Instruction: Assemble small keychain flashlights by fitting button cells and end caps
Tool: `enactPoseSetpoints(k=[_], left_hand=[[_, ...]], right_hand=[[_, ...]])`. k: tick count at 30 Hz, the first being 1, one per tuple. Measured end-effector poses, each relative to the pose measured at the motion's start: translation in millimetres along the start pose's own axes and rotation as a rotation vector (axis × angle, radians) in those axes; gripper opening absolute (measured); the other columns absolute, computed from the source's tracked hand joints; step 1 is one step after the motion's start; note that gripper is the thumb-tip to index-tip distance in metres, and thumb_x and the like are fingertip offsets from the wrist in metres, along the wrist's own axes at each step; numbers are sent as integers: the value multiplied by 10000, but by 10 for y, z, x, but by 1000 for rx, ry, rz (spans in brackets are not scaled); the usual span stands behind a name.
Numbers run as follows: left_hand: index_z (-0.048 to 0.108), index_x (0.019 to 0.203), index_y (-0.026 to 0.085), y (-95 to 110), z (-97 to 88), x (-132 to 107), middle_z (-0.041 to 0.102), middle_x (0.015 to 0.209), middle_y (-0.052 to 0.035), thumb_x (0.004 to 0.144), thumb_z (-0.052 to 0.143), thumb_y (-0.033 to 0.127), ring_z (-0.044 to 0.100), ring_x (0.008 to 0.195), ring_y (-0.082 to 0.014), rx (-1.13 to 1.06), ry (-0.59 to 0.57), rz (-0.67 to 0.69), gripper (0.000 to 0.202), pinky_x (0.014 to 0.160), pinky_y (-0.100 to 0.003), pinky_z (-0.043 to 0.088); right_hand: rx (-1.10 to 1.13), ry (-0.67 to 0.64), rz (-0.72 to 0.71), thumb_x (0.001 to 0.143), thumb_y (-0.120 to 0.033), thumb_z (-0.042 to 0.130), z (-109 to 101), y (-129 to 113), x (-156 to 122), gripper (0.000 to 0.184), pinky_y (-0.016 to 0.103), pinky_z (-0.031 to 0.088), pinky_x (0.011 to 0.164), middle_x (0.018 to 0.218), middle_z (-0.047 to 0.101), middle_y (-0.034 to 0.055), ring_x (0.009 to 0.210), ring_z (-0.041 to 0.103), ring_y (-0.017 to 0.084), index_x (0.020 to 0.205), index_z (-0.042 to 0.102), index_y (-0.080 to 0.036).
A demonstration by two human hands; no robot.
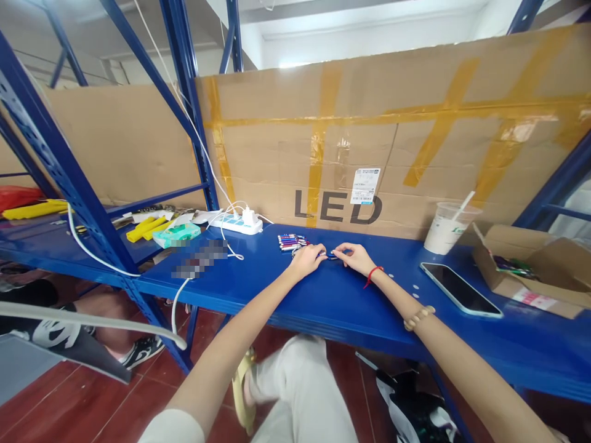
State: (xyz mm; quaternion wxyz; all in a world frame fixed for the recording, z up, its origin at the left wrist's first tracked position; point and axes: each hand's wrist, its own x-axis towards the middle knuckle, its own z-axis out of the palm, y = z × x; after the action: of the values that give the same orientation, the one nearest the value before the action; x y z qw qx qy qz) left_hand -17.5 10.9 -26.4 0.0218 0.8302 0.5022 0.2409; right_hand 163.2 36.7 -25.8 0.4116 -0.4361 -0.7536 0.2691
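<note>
Just above the blue shelf top, my left hand [308, 261] and my right hand [354, 258] meet with fingertips close together. Between them is a slim blue pen-like stick [332, 256], mostly covered by the fingers. Both hands are closed in a pinch on it, one at each end. Right behind my left hand lies a small pile of shiny pen-like sticks [290, 241] in blue, red and silver, side by side. Their exact kind is too small to tell.
A phone [460, 288], a lidded cup with straw [449, 227] and an open cardboard box [526, 271] stand right. A power strip [237, 223] with white cables and a green packet [176, 235] lie left. A cardboard wall [268, 154] closes off the back.
</note>
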Motion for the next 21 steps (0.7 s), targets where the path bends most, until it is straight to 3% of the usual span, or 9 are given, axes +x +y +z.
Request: enactPoseSetpoints(k=[6,9,14,18,21], left_hand=[[534,1142,151,-23,20,26,570,1138,-86,878,521,304,588,955,-195,7,-44,-18,305,803,-400,508],[568,1025,153,-44,25,17,642,967,-82,913,437,280,616,892,-207,-7,-48,-38,213,769,-363,508],[526,1003,188,-76,22,-26,652,922,-76,924,375,297,625,871,-225,-41,-62,-22,202,708,-319,496],[518,967,175,-92,29,-42,649,907,-92,918,382,277,614,874,-251,-70,-92,18,177,732,-349,479],[518,947,166,-93,50,-44,641,888,-113,920,375,271,604,856,-276,-91,-104,50,180,737,-385,467]], right_hand=[[61,49,-29,606,-694,578,104,-143,-57,534,259,397,415,524,558,-1,381,465,107,683,576,-166],[85,91,-9,636,-672,584,127,-162,-83,503,260,407,418,576,574,7,402,471,108,720,573,-177],[93,150,52,697,-606,589,126,-131,-89,437,249,405,422,678,585,22,418,473,92,763,568,-175],[73,124,78,738,-544,587,113,-162,-88,367,238,395,413,684,570,19,416,467,84,769,563,-179],[30,52,8,759,-494,585,84,-242,-40,316,235,402,424,738,565,32,448,486,85,738,563,-179]])
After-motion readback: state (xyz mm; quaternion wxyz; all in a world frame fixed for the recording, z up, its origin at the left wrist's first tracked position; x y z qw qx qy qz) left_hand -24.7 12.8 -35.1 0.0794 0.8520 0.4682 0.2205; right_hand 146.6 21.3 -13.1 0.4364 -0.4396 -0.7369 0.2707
